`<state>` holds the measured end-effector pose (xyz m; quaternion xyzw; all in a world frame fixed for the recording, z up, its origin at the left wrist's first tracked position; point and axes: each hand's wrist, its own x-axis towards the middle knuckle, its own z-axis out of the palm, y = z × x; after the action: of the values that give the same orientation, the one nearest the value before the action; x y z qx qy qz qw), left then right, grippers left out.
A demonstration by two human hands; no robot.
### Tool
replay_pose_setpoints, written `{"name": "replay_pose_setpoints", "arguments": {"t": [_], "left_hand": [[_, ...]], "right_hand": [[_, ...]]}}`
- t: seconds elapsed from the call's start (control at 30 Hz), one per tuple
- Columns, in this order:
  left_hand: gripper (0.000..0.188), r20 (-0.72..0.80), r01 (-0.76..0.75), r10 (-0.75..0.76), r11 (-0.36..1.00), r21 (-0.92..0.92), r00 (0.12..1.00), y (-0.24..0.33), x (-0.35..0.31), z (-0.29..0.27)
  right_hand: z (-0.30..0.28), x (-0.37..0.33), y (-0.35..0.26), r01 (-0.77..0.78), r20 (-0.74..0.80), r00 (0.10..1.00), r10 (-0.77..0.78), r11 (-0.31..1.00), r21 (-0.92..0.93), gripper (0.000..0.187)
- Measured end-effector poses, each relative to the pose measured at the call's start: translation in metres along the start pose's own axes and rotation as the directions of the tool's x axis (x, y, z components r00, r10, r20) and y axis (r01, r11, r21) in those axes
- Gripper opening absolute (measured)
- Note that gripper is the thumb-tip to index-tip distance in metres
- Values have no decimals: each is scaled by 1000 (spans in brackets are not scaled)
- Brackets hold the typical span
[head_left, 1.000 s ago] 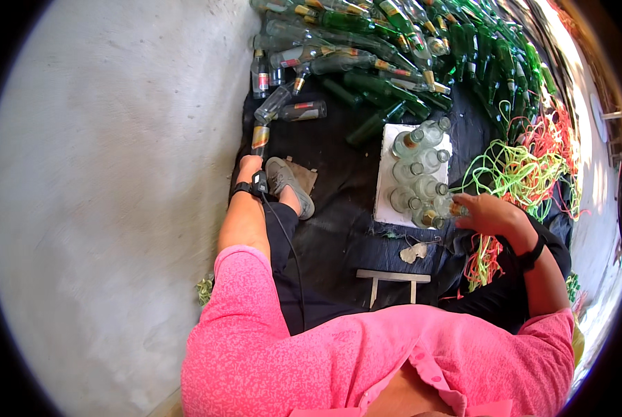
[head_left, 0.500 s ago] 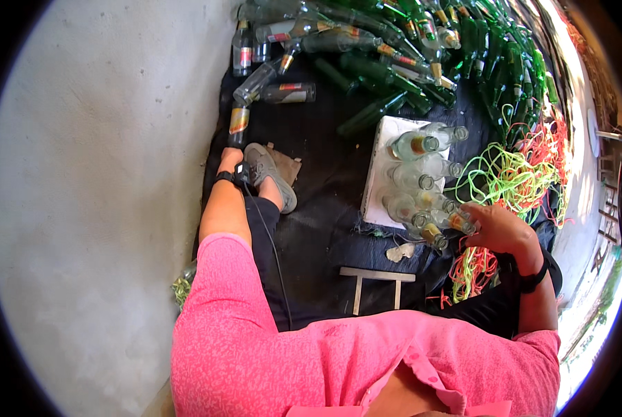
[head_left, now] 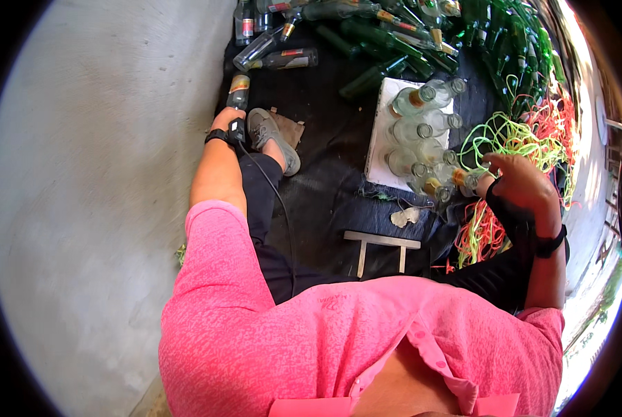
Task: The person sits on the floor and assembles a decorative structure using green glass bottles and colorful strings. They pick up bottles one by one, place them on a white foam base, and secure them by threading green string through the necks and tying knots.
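Observation:
My left hand [head_left: 228, 119] reaches down beside my shoe and is closed on the near end of a glass bottle [head_left: 239, 92] with a yellow and red label. My right hand [head_left: 524, 179] is at the right, slightly blurred, with its fingers apart and nothing visible in it. It is beside my right ankle, just right of several clear glass bottles [head_left: 407, 161]. These bottles stand grouped on a white block [head_left: 378, 163], their mouths leaning rightward in view. The right fingertips look separate from the nearest bottle neck.
Green bottles [head_left: 370, 78] lie heaped at the far side, with clear labelled bottles [head_left: 283, 60] at far left. Tangled green and orange string [head_left: 509, 142] lies at right. A small metal frame [head_left: 382, 240] rests on black sheeting [head_left: 325, 181]. A pale wall [head_left: 102, 174] borders the left.
My right hand has drawn back rightward from the necks of the clear bottles. My left hand stays at the labelled bottle. The whole view has shifted, so things appear higher.

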<state>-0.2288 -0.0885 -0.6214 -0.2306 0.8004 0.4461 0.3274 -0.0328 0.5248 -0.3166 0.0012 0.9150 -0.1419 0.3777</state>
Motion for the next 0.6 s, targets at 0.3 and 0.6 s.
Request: {"name": "replay_pose_setpoints", "arguments": {"t": [0.3,0.6], "left_hand": [[15,-206,107,-63,971,212,977,67,-120,-41],[16,-41,-165,177,966,196,983,232,-274,16]], "right_hand": [[-30,-17,27,148,-238,955,-175,981,-126,46],[-57,-21,7,333,-555,775,-303,942,-49,45]]}}
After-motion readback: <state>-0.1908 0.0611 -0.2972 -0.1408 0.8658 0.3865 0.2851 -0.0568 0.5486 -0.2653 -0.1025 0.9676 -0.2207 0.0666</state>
